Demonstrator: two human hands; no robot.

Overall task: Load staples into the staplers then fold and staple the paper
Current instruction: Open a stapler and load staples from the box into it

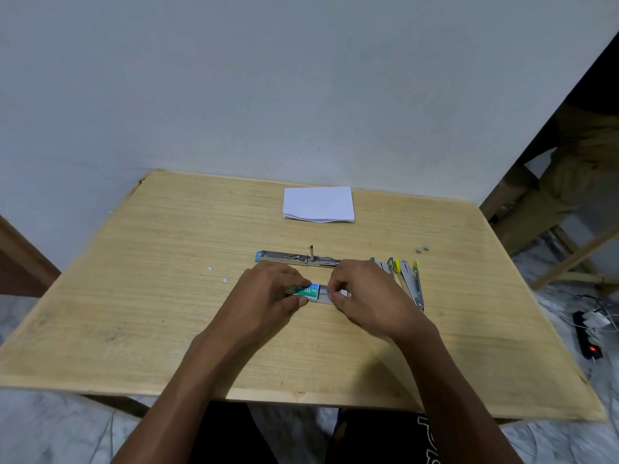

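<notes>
A small green and blue staple box [308, 291] marked "No 10" lies on the wooden table [167, 296]. My left hand [268, 293] grips its sleeve. My right hand [365, 296] pinches the white inner tray [326, 294], which is slid partly out to the right. Just behind my hands a blue stapler [288, 257] lies opened flat, with its metal rail showing. Several more opened staplers [407, 279] with green and yellow ends lie to the right, partly hidden by my right hand. A stack of white paper [319, 204] sits near the far edge.
Two small grey staple pieces [422, 249] lie at the right rear. Two white paper scraps [217, 274] lie to the left of my hands. A power strip [588, 336] with cables is on the floor to the right, next to wooden furniture legs [569, 262].
</notes>
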